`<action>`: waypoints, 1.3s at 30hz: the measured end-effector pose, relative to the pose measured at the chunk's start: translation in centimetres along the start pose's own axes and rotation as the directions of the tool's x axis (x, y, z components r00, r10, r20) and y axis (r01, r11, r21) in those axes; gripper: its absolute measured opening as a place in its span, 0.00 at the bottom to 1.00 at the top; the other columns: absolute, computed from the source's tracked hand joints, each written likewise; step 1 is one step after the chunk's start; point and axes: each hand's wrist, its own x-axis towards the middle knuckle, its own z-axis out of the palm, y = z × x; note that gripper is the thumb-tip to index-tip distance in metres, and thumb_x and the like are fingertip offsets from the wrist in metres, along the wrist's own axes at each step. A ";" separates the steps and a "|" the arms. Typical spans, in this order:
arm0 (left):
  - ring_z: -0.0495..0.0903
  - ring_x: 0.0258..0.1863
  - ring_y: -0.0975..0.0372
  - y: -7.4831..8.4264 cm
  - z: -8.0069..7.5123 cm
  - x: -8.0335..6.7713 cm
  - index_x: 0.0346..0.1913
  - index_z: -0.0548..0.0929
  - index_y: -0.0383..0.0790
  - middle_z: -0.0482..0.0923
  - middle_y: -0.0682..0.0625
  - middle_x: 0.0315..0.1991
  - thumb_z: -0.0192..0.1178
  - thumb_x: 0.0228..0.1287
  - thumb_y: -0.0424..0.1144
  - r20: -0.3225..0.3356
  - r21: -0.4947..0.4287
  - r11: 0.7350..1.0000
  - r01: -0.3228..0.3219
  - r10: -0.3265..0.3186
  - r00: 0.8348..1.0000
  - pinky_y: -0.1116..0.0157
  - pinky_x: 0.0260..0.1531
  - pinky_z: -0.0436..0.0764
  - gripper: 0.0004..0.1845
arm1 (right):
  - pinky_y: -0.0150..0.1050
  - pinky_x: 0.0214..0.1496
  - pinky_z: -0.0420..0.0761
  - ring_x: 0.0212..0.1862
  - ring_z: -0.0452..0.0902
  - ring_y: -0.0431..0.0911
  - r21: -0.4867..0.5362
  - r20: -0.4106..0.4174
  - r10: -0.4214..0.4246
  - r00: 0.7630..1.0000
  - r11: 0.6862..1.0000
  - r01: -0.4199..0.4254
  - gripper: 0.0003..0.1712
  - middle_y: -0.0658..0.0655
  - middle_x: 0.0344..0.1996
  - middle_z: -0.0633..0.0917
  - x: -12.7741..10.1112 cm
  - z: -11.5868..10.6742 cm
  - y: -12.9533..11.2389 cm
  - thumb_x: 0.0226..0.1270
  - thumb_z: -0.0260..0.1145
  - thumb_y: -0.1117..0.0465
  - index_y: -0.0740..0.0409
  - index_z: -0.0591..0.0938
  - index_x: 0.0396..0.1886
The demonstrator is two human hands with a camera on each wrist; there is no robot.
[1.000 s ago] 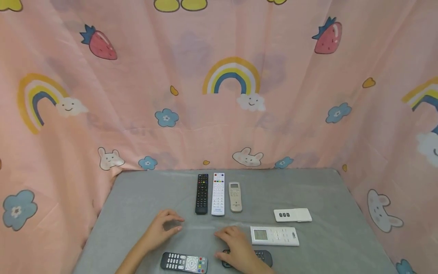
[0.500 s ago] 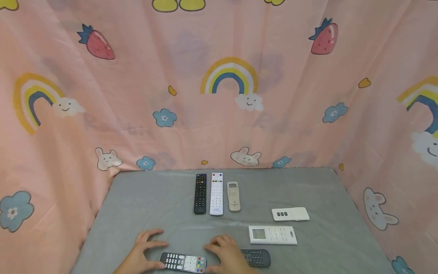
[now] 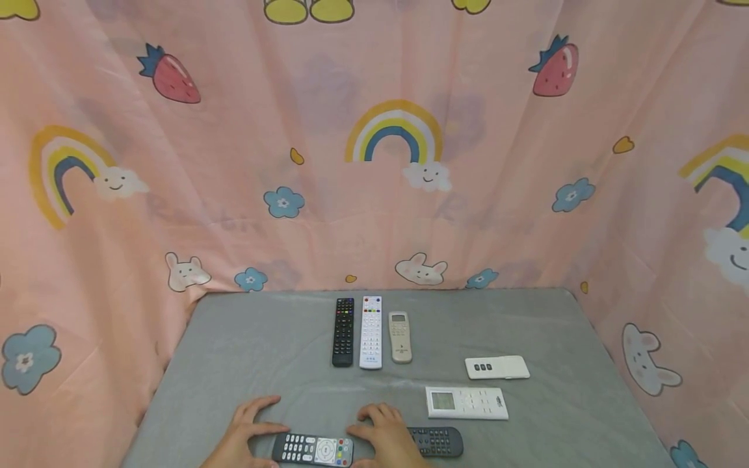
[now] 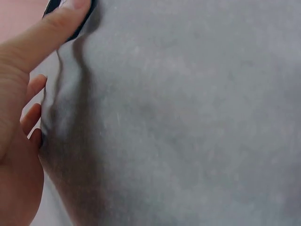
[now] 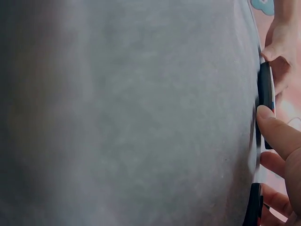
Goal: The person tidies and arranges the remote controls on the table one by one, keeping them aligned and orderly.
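Observation:
A dark remote control with white buttons point(image 3: 310, 448) lies sideways at the front of the table in the head view. My left hand point(image 3: 234, 442) pinches its left end between thumb and index finger, the other fingers spread. At the right end my right hand point(image 3: 389, 442) holds the corners with thumb and curled fingers. The left wrist view shows my thumb over the remote's dark end point(image 4: 87, 21). Both thumbs meet the remote's side point(image 5: 266, 87) in the right wrist view. A second dark remote point(image 3: 439, 442) lies partly behind my right hand.
Toward the back stand in a row a black remote point(image 3: 342, 335), a white remote point(image 3: 371, 335) and a beige remote point(image 3: 400, 338). A white remote with a screen point(image 3: 467, 403) and a small white one point(image 3: 497, 367) lie right. A patterned curtain point(image 3: 328, 240) surrounds the grey table point(image 3: 234, 351).
My left hand has come down and toward me to the remote's left end. My right hand has shifted left, off the second dark remote, to the first remote's right end.

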 end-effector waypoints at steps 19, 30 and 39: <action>0.65 0.61 0.46 0.9 -0.5 0.6 0.47 0.85 0.73 0.72 0.48 0.64 0.76 0.34 0.63 0.101 -0.042 0.993 0.112 -0.108 0.989 0.38 0.52 0.72 0.28 | 0.44 0.55 0.75 0.51 0.71 0.39 0.018 -0.050 -0.024 0.998 1.000 0.025 0.30 0.45 0.50 0.79 -0.2 0.0 0.3 0.52 0.67 0.31 0.35 0.85 0.53; 0.72 0.57 0.57 4.0 -2.2 3.5 0.50 0.86 0.66 0.77 0.60 0.57 0.78 0.34 0.57 0.069 -0.036 0.990 0.135 -0.132 0.989 0.46 0.55 0.76 0.31 | 0.40 0.55 0.78 0.52 0.74 0.38 0.199 -0.126 -0.008 0.992 0.979 0.034 0.28 0.41 0.49 0.82 -0.4 -3.8 1.7 0.54 0.72 0.42 0.40 0.84 0.56; 0.76 0.43 0.70 4.9 -0.1 5.5 0.48 0.88 0.57 0.84 0.64 0.41 0.81 0.31 0.50 -0.138 -0.072 0.996 -0.046 0.036 0.990 0.64 0.45 0.79 0.31 | 0.39 0.55 0.81 0.48 0.80 0.38 0.312 -0.137 0.059 0.989 0.950 -0.013 0.31 0.45 0.47 0.88 -0.7 -5.3 3.8 0.54 0.74 0.50 0.49 0.82 0.60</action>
